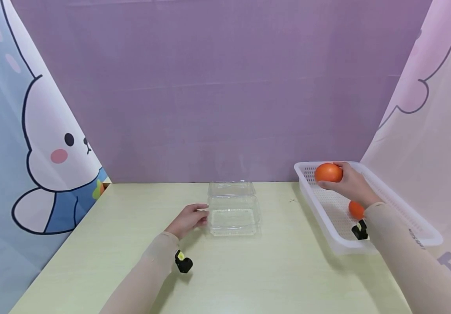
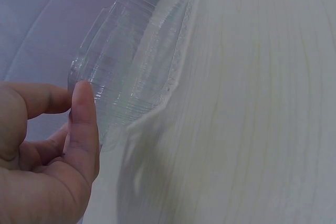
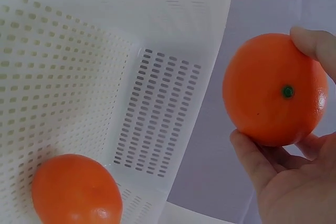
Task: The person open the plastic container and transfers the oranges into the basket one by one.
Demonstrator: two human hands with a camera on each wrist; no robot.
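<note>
My right hand (image 1: 349,183) grips an orange (image 1: 328,172) above the far end of a white perforated basket (image 1: 317,213). In the right wrist view, the held orange (image 3: 273,90) shows a green stem spot between thumb and fingers. A second orange (image 3: 76,190) lies on the basket floor, partly hidden by my forearm in the head view. At the table's middle stands a clear plastic clamshell box (image 1: 233,218), its lid raised at the back. My left hand (image 1: 190,219) pinches the box's left rim between thumb and finger, as the left wrist view shows.
The pale wooden table (image 1: 91,253) meets a purple cloth backdrop (image 1: 217,87) at its far edge. Printed curtains hang on both sides, the left one with a cartoon rabbit (image 1: 60,144). The basket's raised wall stands between the held orange and the box.
</note>
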